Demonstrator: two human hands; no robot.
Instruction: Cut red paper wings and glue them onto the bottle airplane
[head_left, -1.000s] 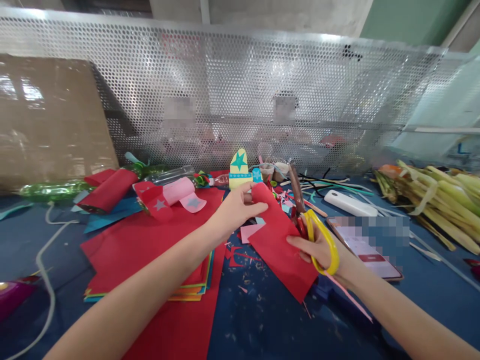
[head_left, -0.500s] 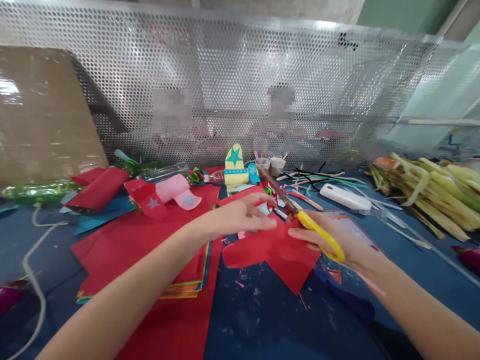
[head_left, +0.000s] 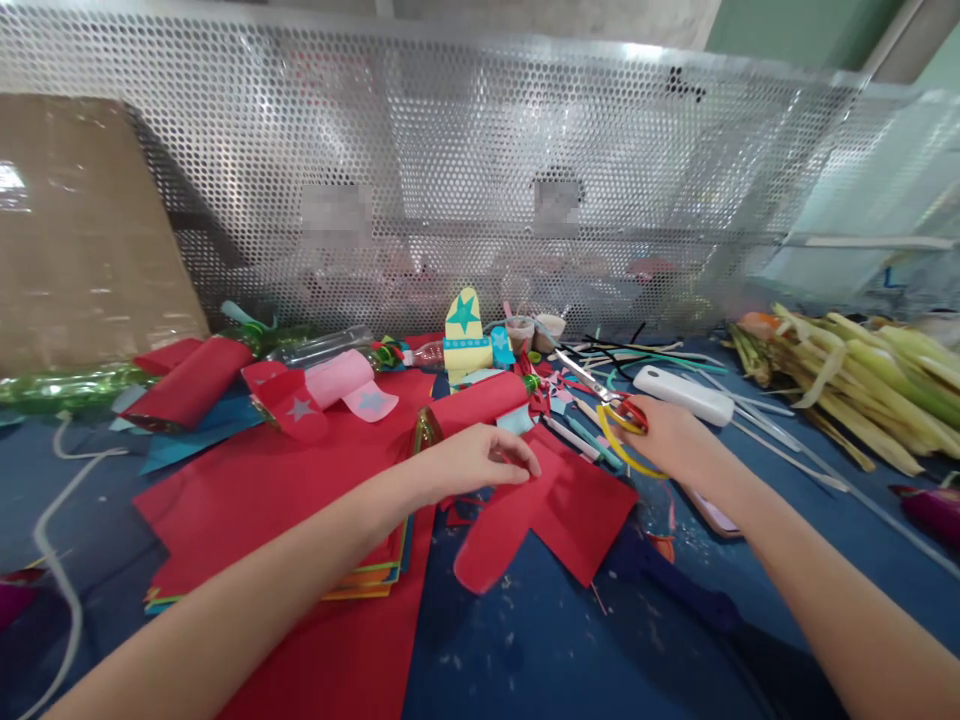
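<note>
Red paper [head_left: 559,505] | top edge under left hand [head_left: 480,462] | scissors [head_left: 616,420] half-hidden by right hand [head_left: 667,440]

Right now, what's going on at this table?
A person is doing paper craft at a cluttered blue table. The left hand presses its fingertips on a cut piece of red paper lying flat on the table. The right hand holds yellow-handled scissors off to the right, blades pointing away, not on the paper. A stack of coloured sheets, decorated paper rolls and green stalks lie around.
</note>
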